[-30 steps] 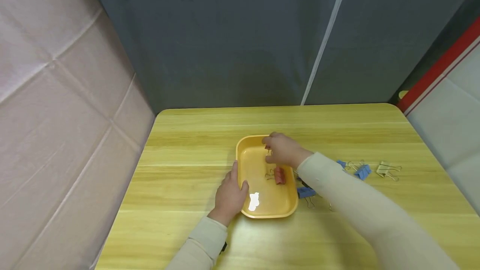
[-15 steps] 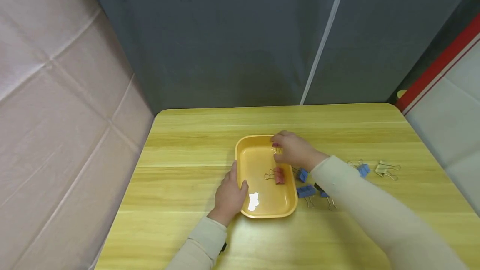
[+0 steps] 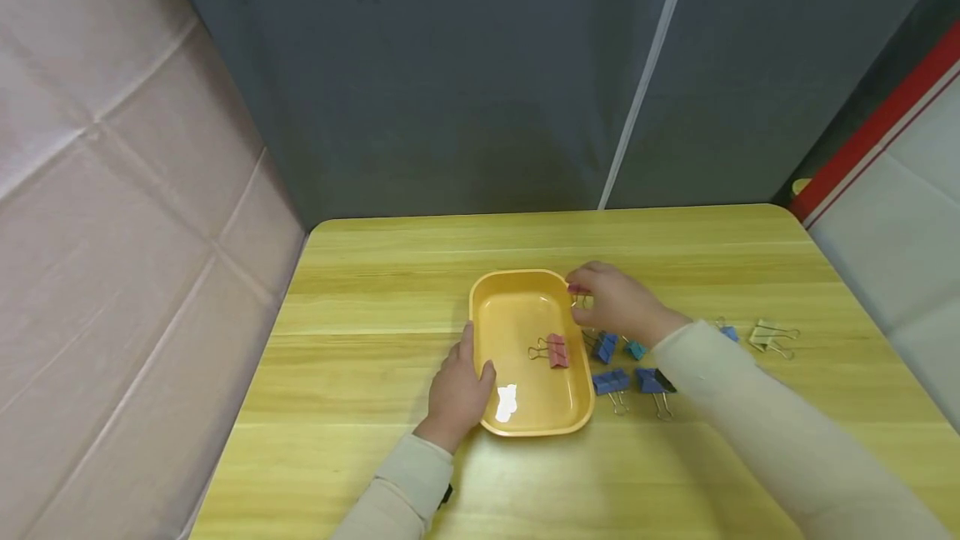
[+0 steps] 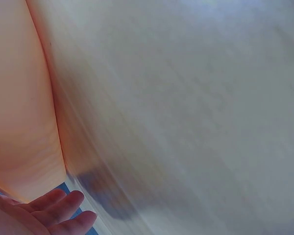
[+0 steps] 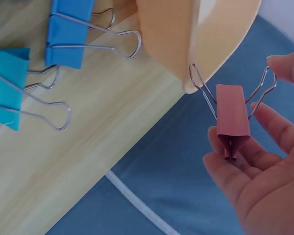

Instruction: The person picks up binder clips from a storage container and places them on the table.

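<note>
At the far right corner of the yellow tray [image 3: 536,427], my right hand [image 3: 622,302] holds a pink binder clip [image 5: 232,110] by its spread wire handles. One handle end meets a fingertip in the right wrist view, and the other handle points toward the tray. A second pink binder clip [image 3: 558,351] lies inside the tray with its handles toward the left. My left hand [image 3: 457,394] holds the tray's left side, thumb over the rim and fingers along the outer wall. Low in the left wrist view, several of its fingers [image 4: 61,210] show beside the tray wall [image 4: 19,98].
Right of the tray lie several blue binder clips [image 3: 611,382], a teal clip [image 3: 636,349] and, farther out, a pale yellow clip [image 3: 767,336]. My right sleeve [image 3: 757,407] passes above the table's right side. A dark curtain [image 3: 450,90] hangs behind the wooden table [image 3: 375,307].
My right hand has moved right with the pink binder clip, from over the tray to its right rim, uncovering blue and teal clips. My left hand and the tray stay in place.
</note>
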{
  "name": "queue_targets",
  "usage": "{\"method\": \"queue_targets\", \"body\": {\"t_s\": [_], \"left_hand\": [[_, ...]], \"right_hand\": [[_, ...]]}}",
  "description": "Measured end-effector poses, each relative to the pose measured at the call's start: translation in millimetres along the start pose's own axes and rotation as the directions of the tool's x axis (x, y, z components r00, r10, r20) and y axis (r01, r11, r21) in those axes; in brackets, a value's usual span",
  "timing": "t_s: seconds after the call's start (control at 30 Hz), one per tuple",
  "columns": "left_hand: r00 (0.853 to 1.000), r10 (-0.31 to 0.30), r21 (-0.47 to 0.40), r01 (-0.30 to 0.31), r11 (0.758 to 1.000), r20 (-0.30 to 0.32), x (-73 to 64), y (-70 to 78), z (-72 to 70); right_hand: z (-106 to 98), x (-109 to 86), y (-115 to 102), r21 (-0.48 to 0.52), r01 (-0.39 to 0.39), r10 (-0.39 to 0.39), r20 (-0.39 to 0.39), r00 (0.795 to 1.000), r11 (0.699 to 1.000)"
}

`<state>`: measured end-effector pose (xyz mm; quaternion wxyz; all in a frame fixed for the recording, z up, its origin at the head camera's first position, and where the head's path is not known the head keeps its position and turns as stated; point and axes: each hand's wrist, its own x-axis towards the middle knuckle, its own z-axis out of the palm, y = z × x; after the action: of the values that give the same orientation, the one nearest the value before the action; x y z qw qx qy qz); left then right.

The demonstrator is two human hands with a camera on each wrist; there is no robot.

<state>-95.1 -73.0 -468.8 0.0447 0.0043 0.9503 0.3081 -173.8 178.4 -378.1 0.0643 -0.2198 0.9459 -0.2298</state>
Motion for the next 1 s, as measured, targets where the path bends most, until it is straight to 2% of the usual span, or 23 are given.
{"method": "queue_targets", "body": {"t_s": [0.63,1.0], "left_hand": [[1.000,0.011,0.008,-0.011,1.000,-0.009,0.6,-1.0,-2.1],[1.000,0.017,0.012,-0.017,1.000,-0.006,0.8,-0.9,-2.2]], "right_hand": [[-5.7,-26.1,29.1,0.007,0.010,-0.010,-0.024,1.000,1.000],[-7.8,-45.9,42.8,0.008,-0.041,0.041,-0.023,0.999,0.999]]}}
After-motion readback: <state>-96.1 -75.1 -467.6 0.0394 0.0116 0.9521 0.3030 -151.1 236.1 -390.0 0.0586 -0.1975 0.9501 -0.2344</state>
